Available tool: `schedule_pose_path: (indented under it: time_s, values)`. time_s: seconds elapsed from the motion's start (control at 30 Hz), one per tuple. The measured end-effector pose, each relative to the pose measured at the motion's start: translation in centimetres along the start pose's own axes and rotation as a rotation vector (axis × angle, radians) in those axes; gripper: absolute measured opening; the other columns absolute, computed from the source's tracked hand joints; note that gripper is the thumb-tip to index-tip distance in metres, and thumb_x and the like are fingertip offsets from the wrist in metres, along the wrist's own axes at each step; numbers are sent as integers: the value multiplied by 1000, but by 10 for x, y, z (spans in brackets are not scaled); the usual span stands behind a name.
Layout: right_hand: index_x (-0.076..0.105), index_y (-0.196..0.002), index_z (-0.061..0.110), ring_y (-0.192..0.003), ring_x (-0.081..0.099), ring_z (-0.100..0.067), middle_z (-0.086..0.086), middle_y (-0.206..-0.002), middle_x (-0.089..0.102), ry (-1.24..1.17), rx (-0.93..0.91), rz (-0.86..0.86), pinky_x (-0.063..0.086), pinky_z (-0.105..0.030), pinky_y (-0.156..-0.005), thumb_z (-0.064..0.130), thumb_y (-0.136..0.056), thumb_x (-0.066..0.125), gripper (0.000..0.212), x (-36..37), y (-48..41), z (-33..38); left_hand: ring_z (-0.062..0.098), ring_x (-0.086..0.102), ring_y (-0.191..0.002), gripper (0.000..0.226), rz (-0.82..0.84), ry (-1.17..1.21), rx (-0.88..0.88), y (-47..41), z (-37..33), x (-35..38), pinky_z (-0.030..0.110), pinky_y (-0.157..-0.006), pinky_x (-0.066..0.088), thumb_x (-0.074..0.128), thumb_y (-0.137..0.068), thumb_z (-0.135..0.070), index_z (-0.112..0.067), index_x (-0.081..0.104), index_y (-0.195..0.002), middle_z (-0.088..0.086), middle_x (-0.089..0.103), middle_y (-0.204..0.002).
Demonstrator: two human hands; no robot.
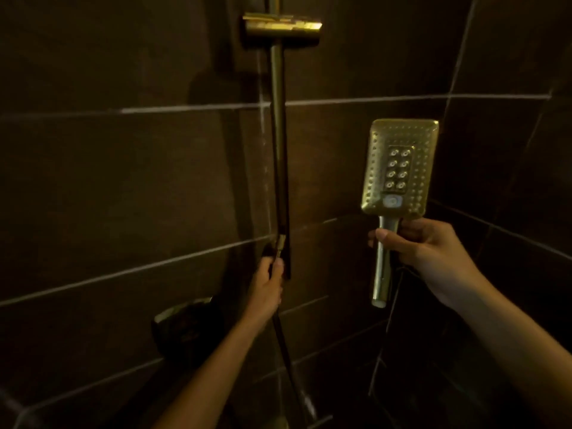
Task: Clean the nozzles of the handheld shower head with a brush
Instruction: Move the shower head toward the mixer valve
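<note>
grip, right hand (430, 252): closed tight round the handle of the shower head (399, 168), thumb across the front, fingers wrapped behind.
grip, left hand (267, 283): fingers and thumb pinched on a thin dark thing by the bottom of the rail; it is too dark to tell just what it is.
arms: both bare, reaching up from the bottom of the view, the left one in the middle and the right one on the right side.
shower head: gold, with a flat square face, held upright with the face turned to us. it is off its holder and out to the right of the rail.
nozzles (397, 170): eight big ones in two rows in the middle, lots of tiny dots all round them, and a pale button just below.
hose (286, 351): dark, running down from under the left hand.
rail (278, 144): a long dark bar going straight up the wall.
holder (281, 27): shiny gold, up high on the rail, well above both hands.
wall (123, 181): big dark brown tiles with pale lines between them.
</note>
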State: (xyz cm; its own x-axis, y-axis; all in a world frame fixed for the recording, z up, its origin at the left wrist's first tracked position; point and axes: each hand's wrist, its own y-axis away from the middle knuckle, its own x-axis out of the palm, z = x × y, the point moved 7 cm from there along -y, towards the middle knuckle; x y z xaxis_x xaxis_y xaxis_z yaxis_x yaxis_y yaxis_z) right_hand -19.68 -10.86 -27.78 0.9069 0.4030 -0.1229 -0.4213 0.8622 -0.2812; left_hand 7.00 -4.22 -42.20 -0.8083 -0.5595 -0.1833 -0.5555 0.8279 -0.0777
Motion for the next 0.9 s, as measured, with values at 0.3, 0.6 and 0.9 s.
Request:
schedule_pose_path:
  time_s: [0.3, 0.6, 0.9]
  values:
    - [73, -102, 12, -84, 74, -2, 3, -88, 81, -18, 160, 31, 48, -24, -74, 26, -76, 73, 29, 63, 18, -77, 13, 49, -63, 28, -36, -230, -253, 47, 147, -112, 34, -62, 38, 47, -103, -41, -24, 55, -82, -4, 49, -69]
    - [71, -104, 18, -89, 75, -5, 4, -91, 81, -4, 353, 27, 46, -28, -76, 12, -93, 66, 14, 94, 46, -150, 21, 52, -80, 30, 15, -479, -426, 41, 234, -164, 28, -68, 39, 49, -103, -36, -28, 51, -73, 14, 43, -110]
    - [78, -98, 19, -97, 76, -22, -5, -100, 80, -3, 425, -28, 54, -49, -93, 64, -52, 86, 64, 93, 70, -174, 11, 51, -67, 26, 96, -470, -439, 23, 262, -156, 25, -56, 36, 54, -101, -33, -25, 62, -78, -2, 55, -75]
